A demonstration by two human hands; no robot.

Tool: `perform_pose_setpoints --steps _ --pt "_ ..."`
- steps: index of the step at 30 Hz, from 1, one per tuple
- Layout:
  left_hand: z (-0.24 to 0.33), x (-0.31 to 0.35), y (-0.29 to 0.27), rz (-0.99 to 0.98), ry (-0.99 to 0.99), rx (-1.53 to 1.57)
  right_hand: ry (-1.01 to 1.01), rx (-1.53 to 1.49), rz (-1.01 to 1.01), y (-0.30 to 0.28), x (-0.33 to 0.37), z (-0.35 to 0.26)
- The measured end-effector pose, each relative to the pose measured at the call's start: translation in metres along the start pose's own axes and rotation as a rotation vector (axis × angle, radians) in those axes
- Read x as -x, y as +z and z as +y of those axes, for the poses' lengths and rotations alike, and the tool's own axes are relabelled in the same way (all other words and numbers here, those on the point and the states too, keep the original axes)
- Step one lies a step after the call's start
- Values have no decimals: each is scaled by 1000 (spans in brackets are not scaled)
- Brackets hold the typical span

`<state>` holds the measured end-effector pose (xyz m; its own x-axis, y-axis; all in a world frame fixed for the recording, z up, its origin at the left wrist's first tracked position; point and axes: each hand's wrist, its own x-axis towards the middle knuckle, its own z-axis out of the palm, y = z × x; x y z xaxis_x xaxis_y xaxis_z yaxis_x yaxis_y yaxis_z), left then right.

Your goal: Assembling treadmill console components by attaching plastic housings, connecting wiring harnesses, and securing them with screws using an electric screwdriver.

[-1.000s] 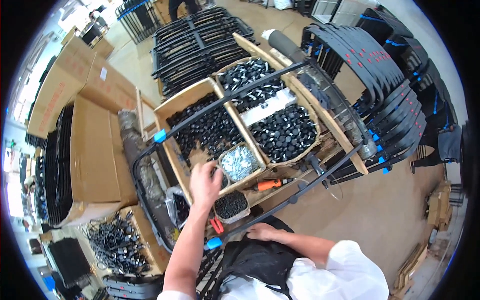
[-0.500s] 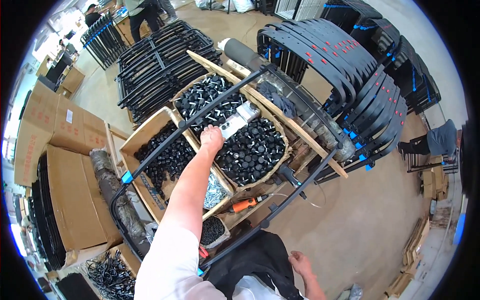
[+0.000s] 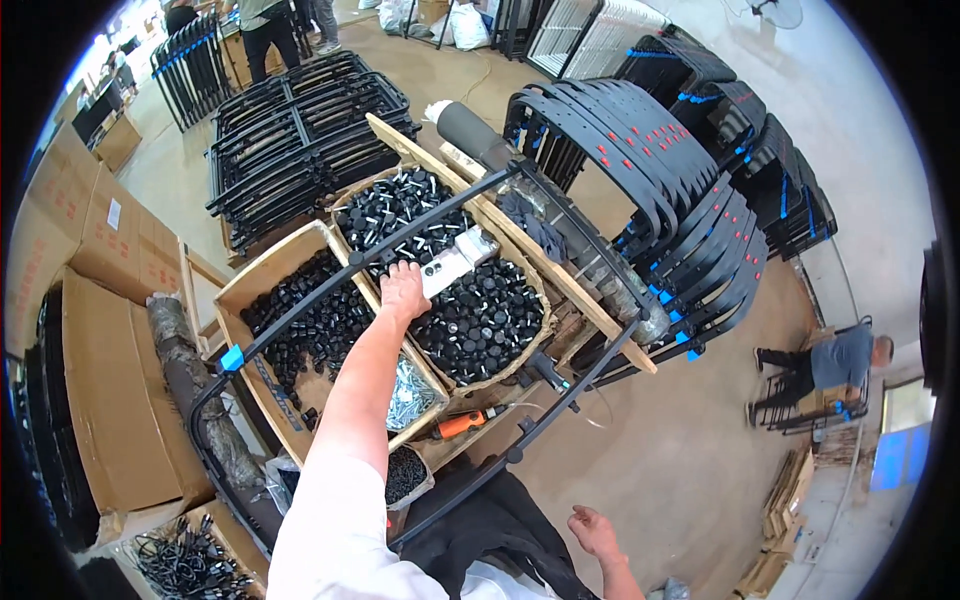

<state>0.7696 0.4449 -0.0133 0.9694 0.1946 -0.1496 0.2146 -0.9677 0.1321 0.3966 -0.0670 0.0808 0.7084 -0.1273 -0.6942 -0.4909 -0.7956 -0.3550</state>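
My left hand (image 3: 403, 292) reaches over the bar of a black metal frame (image 3: 415, 228), its fingers stretched and slightly spread. It rests beside a flat white thing (image 3: 440, 272) with dark round spots, maybe a phone; whether they touch I cannot tell. Around it are boxes of black round-headed screw feet (image 3: 478, 325), more of these feet (image 3: 400, 205) farther off, and small black caps (image 3: 315, 310) to the left. A white block (image 3: 477, 243) adjoins the flat thing. My right hand (image 3: 595, 532) hangs at lower right, loosely open, with nothing visible in it.
Silver screws (image 3: 410, 395), an orange-handled tool (image 3: 463, 423) and a black power tool (image 3: 550, 372) lie nearby. Stacked black frames (image 3: 305, 140) stand behind, curved black frames (image 3: 610, 140) at right. A large carton (image 3: 130, 400) flanks the left. Another person (image 3: 840, 358) is at far right.
The whole view has shifted, bringing the boxes slightly left and down. My left hand stays by the flat white thing, its fingers now more spread. The person at far right shows more fully.
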Motion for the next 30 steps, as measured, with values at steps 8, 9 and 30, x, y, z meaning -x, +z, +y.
perform_pose_setpoints --steps 8,9,30 --pt "2 1 -30 40 -55 391 -174 31 69 -81 -81 -28" --pt "-3 1 -33 -2 -87 553 -234 14 79 -93 -97 -33" --pt "15 61 -60 -527 -242 2458 -759 -11 -243 -192 -241 -250"
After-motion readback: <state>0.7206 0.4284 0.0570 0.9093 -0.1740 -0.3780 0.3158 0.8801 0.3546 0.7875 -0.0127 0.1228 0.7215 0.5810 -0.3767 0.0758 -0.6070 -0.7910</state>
